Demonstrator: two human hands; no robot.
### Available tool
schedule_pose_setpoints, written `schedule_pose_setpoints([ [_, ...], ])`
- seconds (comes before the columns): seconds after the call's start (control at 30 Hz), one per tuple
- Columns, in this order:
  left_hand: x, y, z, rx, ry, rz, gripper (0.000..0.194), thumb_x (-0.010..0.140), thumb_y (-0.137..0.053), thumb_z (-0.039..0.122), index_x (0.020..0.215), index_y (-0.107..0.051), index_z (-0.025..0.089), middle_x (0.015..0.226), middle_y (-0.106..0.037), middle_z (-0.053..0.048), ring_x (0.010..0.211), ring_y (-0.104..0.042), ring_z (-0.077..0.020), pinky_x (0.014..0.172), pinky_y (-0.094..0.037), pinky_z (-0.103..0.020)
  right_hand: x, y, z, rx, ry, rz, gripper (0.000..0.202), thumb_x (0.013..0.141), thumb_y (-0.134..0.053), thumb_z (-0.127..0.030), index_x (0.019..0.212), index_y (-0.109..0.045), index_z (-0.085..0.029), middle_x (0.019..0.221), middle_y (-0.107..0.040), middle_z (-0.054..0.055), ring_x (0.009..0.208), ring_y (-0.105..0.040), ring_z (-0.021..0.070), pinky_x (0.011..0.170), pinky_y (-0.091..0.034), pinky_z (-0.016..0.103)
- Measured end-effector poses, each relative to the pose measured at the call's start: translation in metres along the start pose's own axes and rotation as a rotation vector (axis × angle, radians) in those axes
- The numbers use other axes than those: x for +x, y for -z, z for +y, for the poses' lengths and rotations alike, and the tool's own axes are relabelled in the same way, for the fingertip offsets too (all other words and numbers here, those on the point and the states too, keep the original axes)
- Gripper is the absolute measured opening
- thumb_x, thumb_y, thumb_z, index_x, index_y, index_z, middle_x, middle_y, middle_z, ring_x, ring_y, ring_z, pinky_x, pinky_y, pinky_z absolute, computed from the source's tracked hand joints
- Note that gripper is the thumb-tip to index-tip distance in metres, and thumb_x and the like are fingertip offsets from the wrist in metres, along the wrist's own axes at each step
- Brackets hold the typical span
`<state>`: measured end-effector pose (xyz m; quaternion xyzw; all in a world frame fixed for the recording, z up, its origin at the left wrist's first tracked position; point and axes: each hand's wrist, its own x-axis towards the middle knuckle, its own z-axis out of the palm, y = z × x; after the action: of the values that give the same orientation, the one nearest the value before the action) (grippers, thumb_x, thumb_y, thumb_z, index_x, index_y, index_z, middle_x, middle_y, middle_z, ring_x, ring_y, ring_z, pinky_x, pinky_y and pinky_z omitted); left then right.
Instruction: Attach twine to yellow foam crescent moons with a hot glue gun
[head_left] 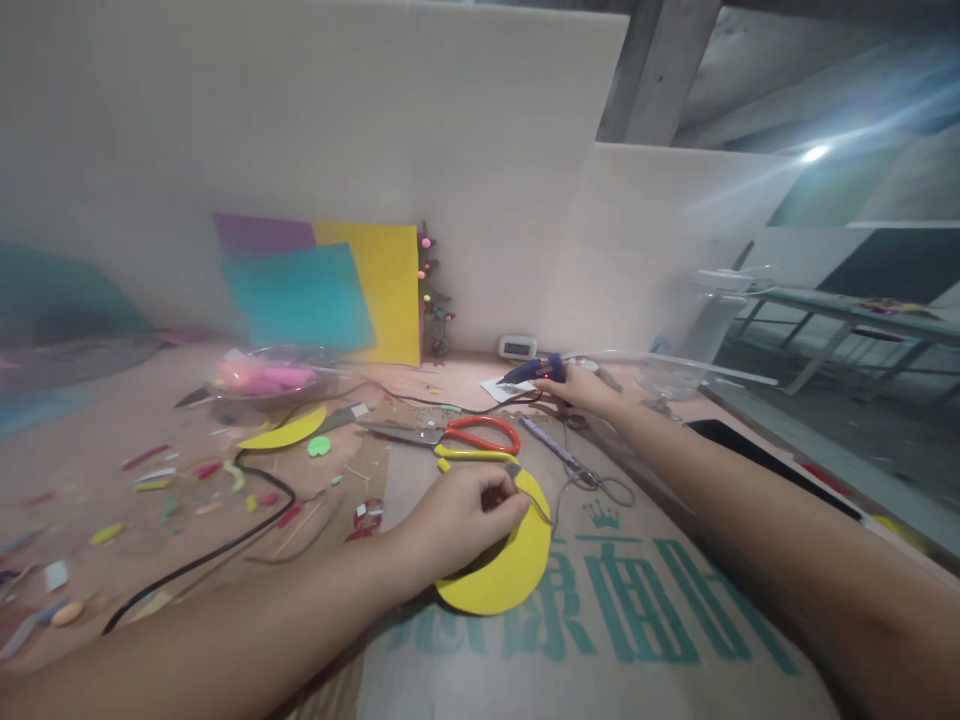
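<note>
My left hand (480, 510) is over a yellow paper disc (517, 570), its fingers pinched on a thin grey cord (553, 500) that runs off to the right. The hand covers part of the disc. Farther back, my right hand (589, 388) is wrapped around a dark blue hot glue gun (551, 370). A small red light glows on the gun, and its nozzle points left over a white card (499, 390). Between the hands lie red-handled scissors (480, 435), yellow-handled scissors (472, 455) and a pen (551, 440).
Purple, blue and yellow sheets (300, 300) lean against the white partition. A small digital clock (517, 347) stands at its foot. Foam scraps and a black cable (195, 565) cover the left side. A curved yellow paper piece (289, 430) and a plastic bowl (262, 375) sit there too.
</note>
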<state>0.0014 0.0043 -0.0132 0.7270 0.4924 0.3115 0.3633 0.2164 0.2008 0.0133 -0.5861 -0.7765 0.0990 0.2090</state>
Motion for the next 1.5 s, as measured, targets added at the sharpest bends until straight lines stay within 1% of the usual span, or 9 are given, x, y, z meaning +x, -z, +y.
schedule_pose_setpoints([
  [0.37, 0.000, 0.001, 0.002, -0.032, 0.012, -0.007, 0.030, 0.085, -0.052, 0.040, 0.065, -0.051, 0.018, 0.061, -0.046, 0.004, 0.059, -0.041, -0.0112, 0.053, -0.027, -0.024, -0.066, 0.036, -0.004, -0.177, 0.222, 0.072, 0.043, 0.090, -0.055, -0.042, 0.123, -0.063, -0.017, 0.121, -0.067, 0.017, 0.107, -0.062, 0.0316, 0.086, -0.046, 0.037],
  [0.5, 0.000, 0.002, 0.004, -0.008, 0.002, -0.016, 0.030, 0.086, -0.053, 0.039, 0.066, -0.052, 0.017, 0.063, -0.048, 0.004, 0.060, -0.043, -0.0113, 0.054, -0.028, -0.024, -0.100, 0.039, -0.024, -0.181, 0.407, 0.130, 0.031, 0.091, -0.053, -0.036, 0.109, -0.070, -0.017, 0.112, -0.071, 0.013, 0.110, -0.060, 0.0292, 0.094, -0.042, 0.041],
  [0.63, -0.001, 0.003, 0.004, 0.004, -0.020, -0.005, 0.030, 0.087, -0.051, 0.039, 0.067, -0.052, 0.017, 0.063, -0.049, 0.004, 0.059, -0.043, -0.0109, 0.053, -0.029, -0.023, -0.138, 0.034, -0.057, 0.154, 0.338, 0.029, 0.032, 0.090, -0.054, -0.041, 0.109, -0.066, -0.018, 0.098, -0.071, 0.008, 0.069, -0.059, 0.0167, 0.064, -0.047, 0.031],
  [0.77, -0.001, 0.004, 0.001, 0.016, -0.045, 0.004, 0.028, 0.087, -0.051, 0.037, 0.068, -0.055, 0.017, 0.064, -0.051, 0.004, 0.059, -0.044, -0.0106, 0.053, -0.031, -0.022, -0.166, 0.022, -0.074, 0.469, 0.211, -0.261, 0.043, 0.087, -0.059, -0.044, 0.123, -0.054, -0.020, 0.118, -0.064, 0.009, 0.056, -0.055, 0.0094, 0.049, -0.045, 0.026],
  [0.9, -0.001, 0.003, 0.000, 0.012, -0.048, 0.020, 0.026, 0.087, -0.052, 0.035, 0.070, -0.057, 0.017, 0.064, -0.053, 0.003, 0.058, -0.045, -0.0105, 0.052, -0.031, -0.022, -0.173, 0.010, -0.071, 0.550, 0.181, -0.369, 0.062, 0.080, -0.069, -0.039, 0.136, -0.046, -0.028, 0.125, -0.061, 0.008, 0.069, -0.063, 0.0123, 0.057, -0.052, 0.026],
  [0.97, -0.002, 0.004, 0.000, 0.029, -0.051, 0.019, 0.027, 0.087, -0.052, 0.036, 0.070, -0.057, 0.017, 0.064, -0.053, 0.003, 0.059, -0.045, -0.0107, 0.053, -0.031, -0.022, -0.171, 0.007, -0.067, 0.543, 0.174, -0.393, 0.065, 0.080, -0.069, -0.032, 0.140, -0.044, -0.031, 0.111, -0.067, 0.005, 0.072, -0.064, 0.0143, 0.058, -0.052, 0.026],
  [1.1, -0.001, 0.004, 0.002, 0.080, -0.064, 0.035, 0.029, 0.087, -0.051, 0.037, 0.068, -0.056, 0.017, 0.062, -0.052, 0.003, 0.058, -0.044, -0.0106, 0.053, -0.030, -0.023, -0.165, 0.005, -0.063, 0.587, 0.091, -0.433, 0.053, 0.086, -0.057, -0.026, 0.138, -0.049, -0.029, 0.075, -0.065, -0.002, 0.045, -0.052, 0.0094, 0.040, -0.042, 0.022],
  [1.3, -0.001, 0.004, 0.004, 0.064, -0.050, 0.003, 0.031, 0.087, -0.052, 0.038, 0.065, -0.054, 0.017, 0.061, -0.051, 0.004, 0.056, -0.042, -0.0099, 0.054, -0.030, -0.023, -0.163, 0.003, -0.065, 0.799, -0.046, -0.377, 0.023, 0.089, -0.055, -0.031, 0.107, -0.061, -0.018, 0.057, -0.055, -0.005, 0.047, -0.053, 0.0098, 0.043, -0.043, 0.021],
  [1.5, -0.001, 0.004, 0.001, 0.081, -0.069, -0.037, 0.029, 0.087, -0.052, 0.037, 0.067, -0.055, 0.017, 0.063, -0.052, 0.004, 0.058, -0.044, -0.0104, 0.054, -0.031, -0.023, -0.165, -0.002, -0.063, 0.757, -0.009, -0.230, 0.023, 0.083, -0.064, -0.041, 0.085, -0.062, -0.019, 0.057, -0.051, -0.005, 0.046, -0.046, 0.0079, 0.040, -0.036, 0.021],
])
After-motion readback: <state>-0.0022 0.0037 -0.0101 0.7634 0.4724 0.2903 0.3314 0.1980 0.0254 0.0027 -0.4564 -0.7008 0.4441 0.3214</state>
